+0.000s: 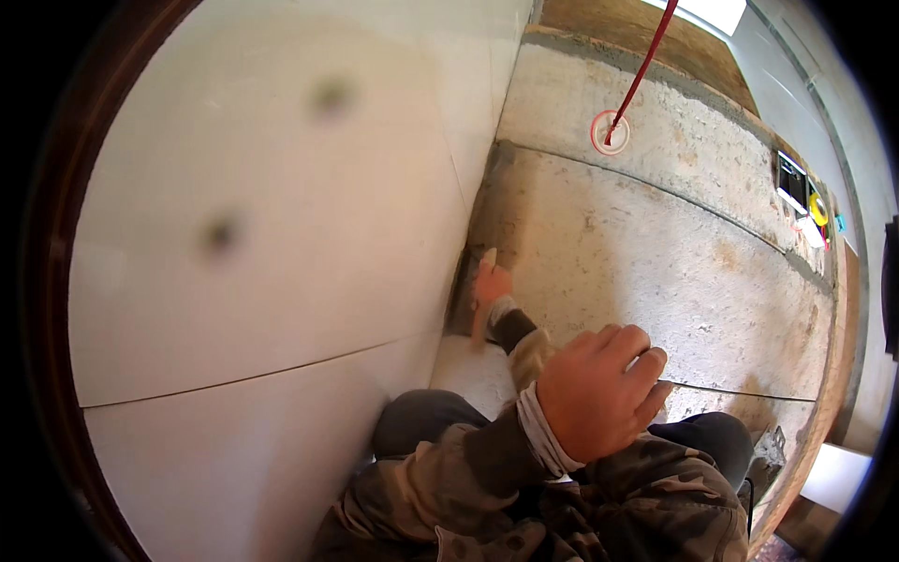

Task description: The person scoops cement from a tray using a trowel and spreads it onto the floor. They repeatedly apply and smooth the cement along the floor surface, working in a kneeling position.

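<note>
Head view, looking down along a wall. The left hand (pixel 489 283) reaches forward to the foot of the white board wall (pixel 281 215), where the boards meet the rough concrete floor (pixel 637 253); its grip is closed round a small pale tool (pixel 487 256), whose kind cannot be told, with the tip pressed into the dark joint (pixel 465 281) between wall and floor; the thumb points up along the corner. The right hand (pixel 599 389) is held near the camera, above the knees, fingers curled into a loose fist; whether anything lies inside that grip cannot be told. Both forearms wear camouflage sleeves (pixel 487 459) with pale knitted cuffs (pixel 541 433); grey trouser knees (pixel 426 417) show beneath them. A pale slab (pixel 473 370) lies on the floor just beside the wall, under the left forearm. The wall carries two blurred dark spots (pixel 222 234) and a thin seam (pixel 234 379) between boards. Farther off, a red cord (pixel 641 75) runs down to a white ring (pixel 610 132) on the concrete; a curved groove (pixel 655 187) crosses the floor; at the far right edge stand a small dark box (pixel 791 181) and a yellow object (pixel 818 208), well apart from both hands.
</note>
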`<state>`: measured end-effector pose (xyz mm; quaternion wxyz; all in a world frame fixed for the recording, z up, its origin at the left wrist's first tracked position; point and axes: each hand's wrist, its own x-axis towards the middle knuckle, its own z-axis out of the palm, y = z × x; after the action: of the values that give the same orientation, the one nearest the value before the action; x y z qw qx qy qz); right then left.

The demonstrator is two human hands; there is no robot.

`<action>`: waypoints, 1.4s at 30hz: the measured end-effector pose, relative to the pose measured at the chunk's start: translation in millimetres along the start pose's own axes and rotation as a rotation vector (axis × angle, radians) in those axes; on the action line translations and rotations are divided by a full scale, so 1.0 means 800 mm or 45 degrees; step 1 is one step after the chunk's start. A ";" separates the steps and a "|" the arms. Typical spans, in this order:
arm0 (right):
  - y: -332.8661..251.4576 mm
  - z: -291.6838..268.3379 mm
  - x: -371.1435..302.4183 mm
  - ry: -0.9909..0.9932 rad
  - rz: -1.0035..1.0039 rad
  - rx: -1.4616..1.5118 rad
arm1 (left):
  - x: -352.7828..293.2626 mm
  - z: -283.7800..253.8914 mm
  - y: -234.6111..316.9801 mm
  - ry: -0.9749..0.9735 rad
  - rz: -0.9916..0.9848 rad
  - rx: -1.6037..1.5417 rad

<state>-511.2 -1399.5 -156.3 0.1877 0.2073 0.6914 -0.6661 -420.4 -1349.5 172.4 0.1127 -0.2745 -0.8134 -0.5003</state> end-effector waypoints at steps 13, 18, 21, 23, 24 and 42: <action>0.012 0.006 -0.006 -0.118 0.124 -0.029 | -0.002 -0.003 -0.006 -0.003 0.017 0.017; 0.017 -0.003 -0.063 0.148 0.122 0.442 | 0.028 -0.007 0.027 -0.063 -0.009 -0.175; 0.014 0.021 -0.075 0.162 0.162 0.535 | 0.033 -0.005 0.026 -0.013 0.025 -0.200; 0.011 0.030 -0.054 0.128 0.220 0.625 | 0.021 0.002 0.000 -0.033 0.078 0.020; 0.009 0.035 -0.037 0.104 0.248 0.677 | 0.019 0.003 -0.010 -0.048 0.106 0.142; -0.107 -0.015 0.041 -0.230 -0.047 0.578 | 0.008 -0.015 -0.037 -0.016 -0.129 0.113</action>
<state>-584.8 -1388.2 -101.6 0.1851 0.1711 0.5083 -0.8235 -443.2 -1368.4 159.2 0.0943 -0.2305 -0.8485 -0.4670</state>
